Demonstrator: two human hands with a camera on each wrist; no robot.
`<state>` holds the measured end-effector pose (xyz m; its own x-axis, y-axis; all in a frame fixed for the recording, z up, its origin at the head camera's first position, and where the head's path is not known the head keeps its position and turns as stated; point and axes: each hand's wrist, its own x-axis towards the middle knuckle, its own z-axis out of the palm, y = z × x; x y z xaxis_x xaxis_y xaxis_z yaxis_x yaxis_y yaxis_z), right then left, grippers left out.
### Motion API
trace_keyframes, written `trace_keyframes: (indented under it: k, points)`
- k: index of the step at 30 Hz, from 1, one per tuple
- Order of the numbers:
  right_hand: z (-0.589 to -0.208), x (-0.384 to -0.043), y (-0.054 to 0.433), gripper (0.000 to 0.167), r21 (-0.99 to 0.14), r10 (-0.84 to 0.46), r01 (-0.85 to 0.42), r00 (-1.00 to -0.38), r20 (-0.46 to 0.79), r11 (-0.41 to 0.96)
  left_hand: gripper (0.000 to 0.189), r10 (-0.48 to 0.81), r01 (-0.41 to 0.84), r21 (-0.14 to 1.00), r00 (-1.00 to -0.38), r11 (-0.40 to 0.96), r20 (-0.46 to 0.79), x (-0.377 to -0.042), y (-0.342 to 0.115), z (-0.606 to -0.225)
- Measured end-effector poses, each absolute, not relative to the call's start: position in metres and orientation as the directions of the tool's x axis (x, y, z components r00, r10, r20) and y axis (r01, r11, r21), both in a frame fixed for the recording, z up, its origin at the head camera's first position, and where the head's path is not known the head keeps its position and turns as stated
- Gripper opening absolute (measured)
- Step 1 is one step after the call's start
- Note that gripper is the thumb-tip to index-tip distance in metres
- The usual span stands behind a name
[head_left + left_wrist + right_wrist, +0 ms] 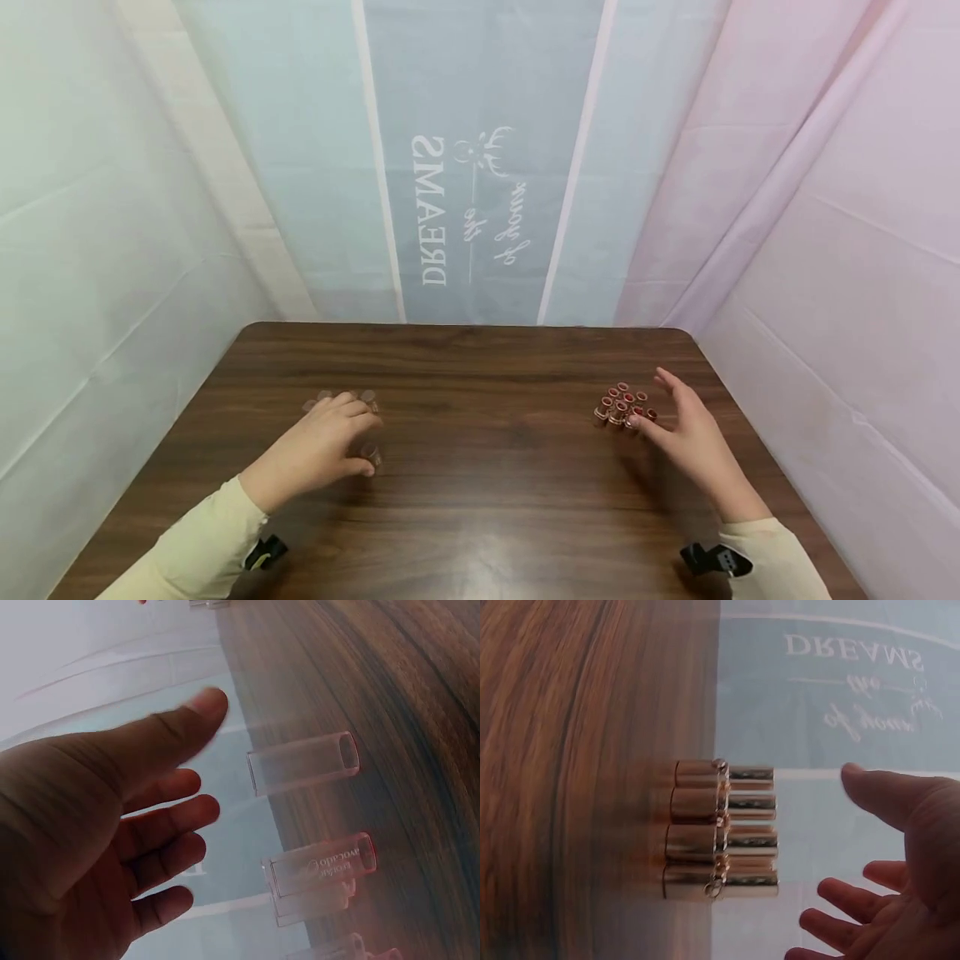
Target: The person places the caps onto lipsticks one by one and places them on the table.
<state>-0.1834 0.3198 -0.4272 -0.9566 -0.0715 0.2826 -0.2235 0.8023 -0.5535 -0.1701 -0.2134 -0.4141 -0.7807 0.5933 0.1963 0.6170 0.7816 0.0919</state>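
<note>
Several clear plastic lipstick caps (304, 763) stand upright on the left of the table, one with white lettering (334, 866). My left hand (322, 437) hovers over them, fingers loosely bent and thumb apart; the left wrist view shows nothing in its grasp. In the head view it partly hides the caps, though one cap (371, 455) shows by the thumb. A tight cluster of gold lipstick tubes (724, 844) with red tops (627, 399) stands on the right. Beside it is my right hand (697, 442), fingers spread and holding nothing.
A dark wood-grain table (480, 500) with rounded far corners carries everything. Behind it hangs a pale blue-grey cloth (480, 83) with mirrored lettering. White cloth walls (862, 250) close in both sides. Each wrist wears a black strap (716, 560).
</note>
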Motion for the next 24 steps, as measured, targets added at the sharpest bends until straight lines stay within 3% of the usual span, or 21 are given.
trace_keyframes:
  k: [11, 24]
  points:
    - [-0.447, -0.194, 0.337, 0.092, -0.570, -0.062, -0.098, -0.995, 0.081, 0.816, 0.034, 0.639, 0.646, -0.036, -0.743, 0.762, 0.201, -0.176, -0.210, -0.424]
    - [-0.464, -0.201, 0.348, 0.066, -0.501, -0.021, -0.021, -1.000, 0.005, 0.865, 0.035, 0.650, 0.657, -0.049, -0.729, 0.753, 0.213, -0.179, -0.209, -0.427]
